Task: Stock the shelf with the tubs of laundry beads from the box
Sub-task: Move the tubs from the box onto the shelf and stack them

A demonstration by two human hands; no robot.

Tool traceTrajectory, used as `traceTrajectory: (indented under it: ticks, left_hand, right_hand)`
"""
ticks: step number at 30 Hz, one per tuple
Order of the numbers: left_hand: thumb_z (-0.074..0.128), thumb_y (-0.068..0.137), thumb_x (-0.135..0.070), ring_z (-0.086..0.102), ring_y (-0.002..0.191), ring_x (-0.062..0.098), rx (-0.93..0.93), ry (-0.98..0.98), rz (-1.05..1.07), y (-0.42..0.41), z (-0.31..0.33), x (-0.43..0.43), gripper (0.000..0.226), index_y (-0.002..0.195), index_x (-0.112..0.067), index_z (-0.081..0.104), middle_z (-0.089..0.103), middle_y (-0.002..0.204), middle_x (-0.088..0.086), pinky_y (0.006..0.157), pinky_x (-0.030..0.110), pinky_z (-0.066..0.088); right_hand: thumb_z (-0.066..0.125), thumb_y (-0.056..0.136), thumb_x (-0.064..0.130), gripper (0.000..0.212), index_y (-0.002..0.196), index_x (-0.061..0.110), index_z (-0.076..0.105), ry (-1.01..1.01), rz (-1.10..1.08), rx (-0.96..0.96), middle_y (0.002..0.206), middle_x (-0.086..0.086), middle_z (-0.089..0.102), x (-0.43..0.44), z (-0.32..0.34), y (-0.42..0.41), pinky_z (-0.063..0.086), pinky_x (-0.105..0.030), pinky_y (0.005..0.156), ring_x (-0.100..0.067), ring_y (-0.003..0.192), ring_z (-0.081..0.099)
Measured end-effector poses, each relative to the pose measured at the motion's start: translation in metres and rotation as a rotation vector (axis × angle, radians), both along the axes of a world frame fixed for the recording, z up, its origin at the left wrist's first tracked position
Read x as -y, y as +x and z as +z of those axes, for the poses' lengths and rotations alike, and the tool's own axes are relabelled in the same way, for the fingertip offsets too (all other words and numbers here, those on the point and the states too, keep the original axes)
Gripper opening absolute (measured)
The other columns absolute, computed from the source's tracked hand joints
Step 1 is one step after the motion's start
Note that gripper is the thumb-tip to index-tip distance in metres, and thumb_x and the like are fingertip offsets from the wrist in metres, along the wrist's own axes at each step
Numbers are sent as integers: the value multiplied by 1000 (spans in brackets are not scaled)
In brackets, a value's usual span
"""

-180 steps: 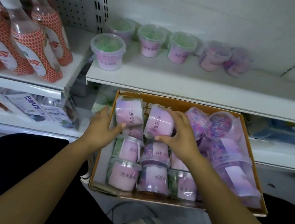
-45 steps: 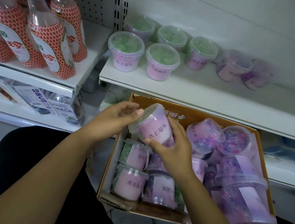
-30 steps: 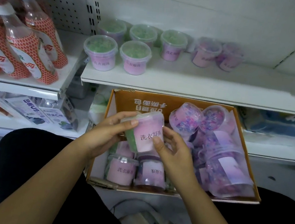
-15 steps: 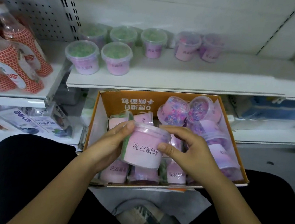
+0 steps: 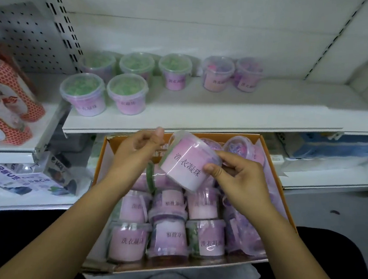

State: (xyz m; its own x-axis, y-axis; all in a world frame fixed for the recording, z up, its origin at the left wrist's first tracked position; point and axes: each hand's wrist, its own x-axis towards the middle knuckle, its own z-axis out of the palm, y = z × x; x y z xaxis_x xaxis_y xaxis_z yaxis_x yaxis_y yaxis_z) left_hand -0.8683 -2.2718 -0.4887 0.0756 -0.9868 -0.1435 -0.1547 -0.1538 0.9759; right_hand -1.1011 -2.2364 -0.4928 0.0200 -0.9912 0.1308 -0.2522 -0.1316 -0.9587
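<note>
A single view, worn on the person's head, looks forward and steeply down from close above the open orange cardboard box (image 5: 116, 140), with the white metal shelf (image 5: 248, 109) just beyond it, across the upper frame.

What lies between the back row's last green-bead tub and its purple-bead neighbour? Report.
Only bare shelf, in the head view, between the green-bead tub and the purple-bead tub.

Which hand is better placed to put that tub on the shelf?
Probably the right: the right hand grips the tilted tub, while the left hand sits beside its lid. Bare shelf lies just above.
</note>
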Motion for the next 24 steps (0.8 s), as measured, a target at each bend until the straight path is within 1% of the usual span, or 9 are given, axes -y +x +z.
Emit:
traceTrajectory:
  ticks: [2, 4, 9, 12, 15, 16, 17, 21, 24]
  left_hand:
    - [55, 89, -67, 68, 100, 12, 169, -80, 84, 3, 2, 22, 51, 103, -21, 72, 74, 102, -8, 93, 34, 51]
    - [50, 98, -57, 62, 101, 12, 406, -143, 90, 9, -3, 45, 44, 106, -19, 70, 69, 105, -9, 92, 34, 47]
    - [42, 101, -57, 52, 127, 30, 902, -141, 33, 26, -39, 94, 58, 130, -12, 64, 63, 135, 11, 102, 44, 42]
    - [43, 101, -54, 53, 123, 35, 995, -89, -12, 30, -57, 104, 58, 127, -8, 65, 64, 132, 16, 100, 45, 44]
    - [44, 101, -52, 56, 112, 35, 1074, -145, 0, 30, -69, 103, 54, 119, -7, 67, 66, 122, 16, 92, 45, 47]
    - [45, 101, -53, 57, 113, 34, 1106, -154, 3, 29, -72, 100, 54, 121, -8, 66, 66, 123, 14, 91, 44, 48]
    - [46, 100, -53, 57, 115, 33, 1134, -157, 2, 28, -74, 98, 53, 124, -9, 65, 65, 127, 12, 91, 44, 49]
    - [49, 100, -51, 57, 121, 30, 1153, -168, 22, 32, -80, 96, 50, 127, -12, 66, 64, 134, 8, 91, 44, 50]
    - [51, 100, -49, 59, 121, 28, 1142, -161, 63, 33, -82, 98, 46, 125, -15, 68, 65, 134, 6, 91, 44, 51]
  right_hand:
    - [80, 82, 27, 32, 114, 24, 75, -26, -53, -15, 106, 7, 77, 17, 0, -6, 56, -38, 96, -14, 104, 72]
    - [80, 84, 27, 31, 114, 23, 76, -68, -107, -85, 102, 4, 77, 34, 4, -11, 56, -40, 93, -18, 99, 72]
    - [78, 86, 33, 29, 113, 24, 76, -68, -236, -127, 98, 11, 76, 75, 9, -2, 58, -34, 87, -7, 93, 70]
    - [77, 84, 41, 36, 116, 23, 75, -129, -288, -222, 104, 5, 75, 102, 0, 3, 55, -32, 90, -10, 96, 68]
    - [79, 85, 35, 39, 120, 19, 74, -206, -283, -279, 113, 6, 70, 122, -4, 5, 45, -8, 92, -6, 102, 62]
    - [80, 84, 32, 39, 120, 17, 74, -254, -271, -300, 115, 4, 69, 128, -6, 6, 42, -5, 94, -6, 105, 61]
    - [81, 84, 28, 39, 119, 14, 73, -310, -244, -337, 118, 0, 70, 135, -9, 7, 42, -7, 97, -8, 108, 61]
    - [81, 82, 14, 40, 120, 6, 72, -520, -63, -525, 123, -9, 70, 162, -26, 9, 50, -34, 104, -21, 117, 63]
    - [81, 80, 4, 42, 121, 4, 71, -580, 30, -571, 126, -10, 69, 176, -39, 15, 49, -35, 106, -24, 122, 61]
